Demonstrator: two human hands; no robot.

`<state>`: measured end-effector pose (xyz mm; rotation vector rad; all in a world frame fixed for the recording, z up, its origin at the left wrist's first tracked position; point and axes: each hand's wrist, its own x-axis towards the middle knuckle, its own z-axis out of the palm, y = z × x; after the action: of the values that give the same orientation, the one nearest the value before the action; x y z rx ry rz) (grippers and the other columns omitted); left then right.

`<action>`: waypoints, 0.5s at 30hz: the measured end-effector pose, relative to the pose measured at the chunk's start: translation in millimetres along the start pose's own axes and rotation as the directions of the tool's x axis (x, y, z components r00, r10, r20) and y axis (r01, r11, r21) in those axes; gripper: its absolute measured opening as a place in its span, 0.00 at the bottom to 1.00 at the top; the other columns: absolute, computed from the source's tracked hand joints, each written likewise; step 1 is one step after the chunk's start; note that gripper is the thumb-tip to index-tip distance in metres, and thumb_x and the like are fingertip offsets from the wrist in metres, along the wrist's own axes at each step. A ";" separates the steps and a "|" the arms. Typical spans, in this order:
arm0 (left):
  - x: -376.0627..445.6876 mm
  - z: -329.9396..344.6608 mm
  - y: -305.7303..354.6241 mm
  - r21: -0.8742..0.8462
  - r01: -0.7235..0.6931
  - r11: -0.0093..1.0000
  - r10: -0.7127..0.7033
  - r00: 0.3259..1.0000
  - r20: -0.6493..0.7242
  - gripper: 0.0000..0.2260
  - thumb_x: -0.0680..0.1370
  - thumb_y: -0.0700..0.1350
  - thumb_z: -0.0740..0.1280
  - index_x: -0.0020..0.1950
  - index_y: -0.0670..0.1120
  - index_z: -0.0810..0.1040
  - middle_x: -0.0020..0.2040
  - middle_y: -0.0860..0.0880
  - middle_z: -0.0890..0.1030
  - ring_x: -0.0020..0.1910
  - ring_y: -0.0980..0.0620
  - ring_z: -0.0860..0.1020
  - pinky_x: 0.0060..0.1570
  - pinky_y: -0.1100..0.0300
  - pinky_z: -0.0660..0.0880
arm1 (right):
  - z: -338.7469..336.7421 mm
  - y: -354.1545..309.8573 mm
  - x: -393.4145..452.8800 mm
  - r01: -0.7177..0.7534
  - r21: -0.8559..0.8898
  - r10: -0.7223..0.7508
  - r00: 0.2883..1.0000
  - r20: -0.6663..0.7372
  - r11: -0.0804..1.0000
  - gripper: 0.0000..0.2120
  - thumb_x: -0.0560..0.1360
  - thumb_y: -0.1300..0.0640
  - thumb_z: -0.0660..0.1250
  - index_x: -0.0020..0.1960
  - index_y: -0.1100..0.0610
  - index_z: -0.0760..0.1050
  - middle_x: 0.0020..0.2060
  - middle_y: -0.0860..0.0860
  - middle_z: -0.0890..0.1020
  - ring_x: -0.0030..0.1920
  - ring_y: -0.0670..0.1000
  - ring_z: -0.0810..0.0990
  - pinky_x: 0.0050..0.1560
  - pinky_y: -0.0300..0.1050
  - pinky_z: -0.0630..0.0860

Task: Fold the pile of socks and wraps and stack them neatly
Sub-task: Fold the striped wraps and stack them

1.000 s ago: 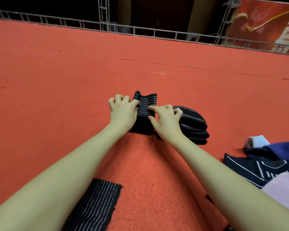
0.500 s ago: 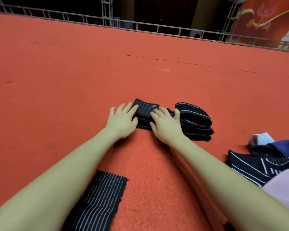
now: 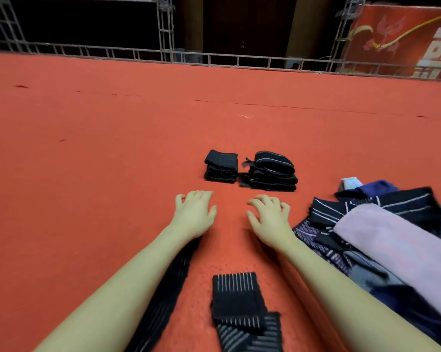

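A folded black striped wrap [image 3: 221,166] lies on the red carpet, just left of a taller stack of folded black wraps [image 3: 271,172]. My left hand [image 3: 194,210] and my right hand [image 3: 269,215] hover side by side in front of them, fingers relaxed, holding nothing. An unfolded black striped wrap [image 3: 242,308] lies between my forearms near the bottom. Another long black wrap [image 3: 163,293] lies partly under my left forearm. A loose pile of socks and cloths [image 3: 382,232], navy striped, pink and purple, sits at my right.
Red carpet [image 3: 112,148] stretches far ahead to a metal truss rail [image 3: 214,58] at the back. A red banner [image 3: 402,41] hangs at the back right. A small white item [image 3: 349,182] sits at the pile's far edge.
Both hands have let go of the folded wrap and drawn back toward me. The wrap now lies flat beside the stack. The view has tilted, showing more wraps near me.
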<state>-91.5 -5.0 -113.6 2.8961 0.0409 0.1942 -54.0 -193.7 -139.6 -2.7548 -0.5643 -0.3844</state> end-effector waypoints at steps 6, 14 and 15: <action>-81.3 9.3 28.7 -0.086 0.039 0.996 -0.033 0.997 0.063 0.17 0.81 0.54 0.55 0.68 0.51 0.71 0.67 0.51 0.71 0.68 0.49 0.63 0.65 0.50 0.54 | -9.8 -6.9 -77.8 -0.014 0.164 -0.002 0.995 0.095 0.986 0.13 0.80 0.46 0.57 0.59 0.47 0.76 0.60 0.43 0.73 0.63 0.47 0.63 0.51 0.41 0.48; -149.4 24.9 38.6 -0.131 -0.084 0.988 0.099 0.989 0.112 0.17 0.81 0.57 0.55 0.68 0.55 0.70 0.65 0.55 0.71 0.66 0.52 0.63 0.63 0.53 0.54 | -20.5 -18.8 -135.9 0.091 0.328 -0.150 0.976 0.157 0.940 0.27 0.70 0.30 0.53 0.60 0.43 0.73 0.56 0.37 0.72 0.60 0.42 0.63 0.55 0.41 0.50; -154.7 25.6 38.9 -0.134 -0.104 0.986 0.118 0.988 0.104 0.17 0.81 0.57 0.55 0.68 0.55 0.70 0.65 0.55 0.71 0.66 0.53 0.64 0.63 0.53 0.54 | -21.9 -17.9 -140.4 0.106 0.337 -0.167 0.973 0.159 0.936 0.30 0.67 0.28 0.50 0.59 0.43 0.73 0.56 0.37 0.72 0.58 0.41 0.63 0.55 0.41 0.50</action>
<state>-240.9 -55.6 -148.9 2.7769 -0.1475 0.0513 -190.3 -232.7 -159.6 -2.4501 -0.7928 -0.0534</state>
